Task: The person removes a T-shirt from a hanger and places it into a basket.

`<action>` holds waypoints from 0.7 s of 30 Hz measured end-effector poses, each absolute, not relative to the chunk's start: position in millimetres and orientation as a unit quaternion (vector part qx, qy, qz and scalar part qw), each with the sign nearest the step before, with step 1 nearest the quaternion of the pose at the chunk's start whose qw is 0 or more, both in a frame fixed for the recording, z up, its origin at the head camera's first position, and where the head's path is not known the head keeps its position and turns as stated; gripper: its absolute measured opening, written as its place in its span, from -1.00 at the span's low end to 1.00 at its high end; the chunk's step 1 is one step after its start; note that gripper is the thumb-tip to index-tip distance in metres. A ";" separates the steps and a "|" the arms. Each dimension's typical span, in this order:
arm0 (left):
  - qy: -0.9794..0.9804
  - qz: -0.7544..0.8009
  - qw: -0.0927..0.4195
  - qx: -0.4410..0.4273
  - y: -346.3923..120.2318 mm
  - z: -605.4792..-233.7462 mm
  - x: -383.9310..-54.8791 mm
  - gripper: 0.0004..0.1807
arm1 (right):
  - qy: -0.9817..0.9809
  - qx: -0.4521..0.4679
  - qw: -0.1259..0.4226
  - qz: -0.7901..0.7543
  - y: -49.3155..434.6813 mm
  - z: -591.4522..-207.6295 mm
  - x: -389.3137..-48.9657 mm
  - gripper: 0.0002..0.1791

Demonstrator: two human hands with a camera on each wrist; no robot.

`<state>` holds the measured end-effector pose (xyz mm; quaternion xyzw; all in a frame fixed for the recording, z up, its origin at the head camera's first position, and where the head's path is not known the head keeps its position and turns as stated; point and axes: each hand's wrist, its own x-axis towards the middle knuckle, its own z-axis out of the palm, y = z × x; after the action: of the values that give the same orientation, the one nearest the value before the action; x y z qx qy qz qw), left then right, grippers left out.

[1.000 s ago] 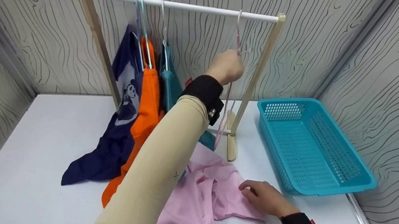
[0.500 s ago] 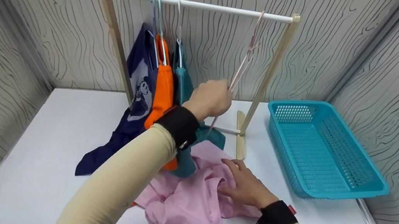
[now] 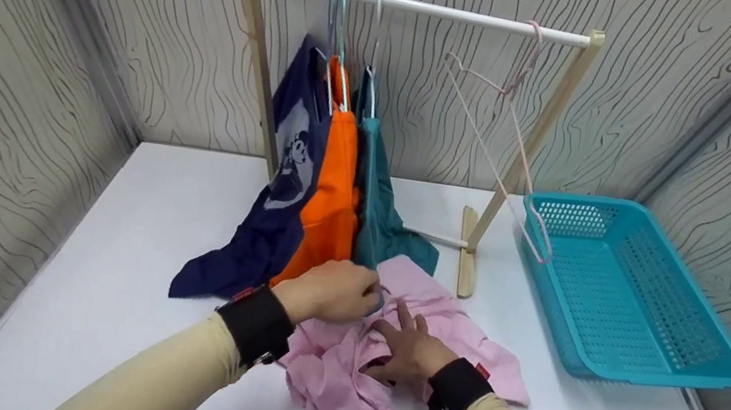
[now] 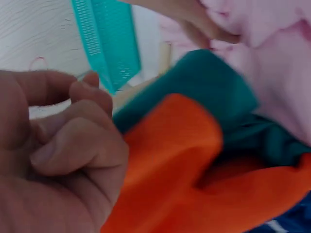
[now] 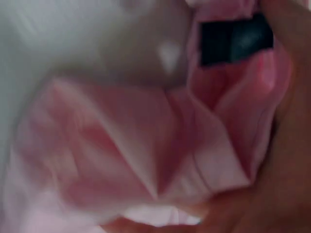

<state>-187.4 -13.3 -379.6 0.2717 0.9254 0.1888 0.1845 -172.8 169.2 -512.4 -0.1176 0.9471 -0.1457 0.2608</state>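
A crumpled pink garment (image 3: 340,387) lies on the white table. My right hand (image 3: 413,351) rests on it with fingers spread; in the right wrist view a dark label (image 5: 237,40) shows inside the garment's banded opening. My left hand (image 3: 335,291) hovers just left of the right one, at the hem of the hanging clothes. Its fingers (image 4: 80,145) are curled with nothing between them in the left wrist view. A bare pink hanger (image 3: 512,90) dangles from the rack's white rod (image 3: 450,12), turned at an angle.
Navy (image 3: 270,220), orange (image 3: 335,179) and teal (image 3: 379,185) garments hang on the rack's left half, their lower ends reaching the table. A teal basket (image 3: 539,315) stands at the right. The rack's wooden right post (image 3: 540,133) stands between them, before a patterned wall.
My left hand has let go of the pink hanger and come down to the garments; the hanger has swung round. The right hand has moved left over the pink garment.
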 end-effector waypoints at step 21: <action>0.918 0.213 0.263 0.209 -107.2 -456.9 -168.1 -0.78 | 0.945 -0.171 0.004 -0.278 250.3 -502.5 -169.8 -0.81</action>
<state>-168.1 -107.2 -456.9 0.2089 0.9175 0.2133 0.2626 -169.8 250.3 -502.5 -0.1712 0.9452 -0.2780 0.0042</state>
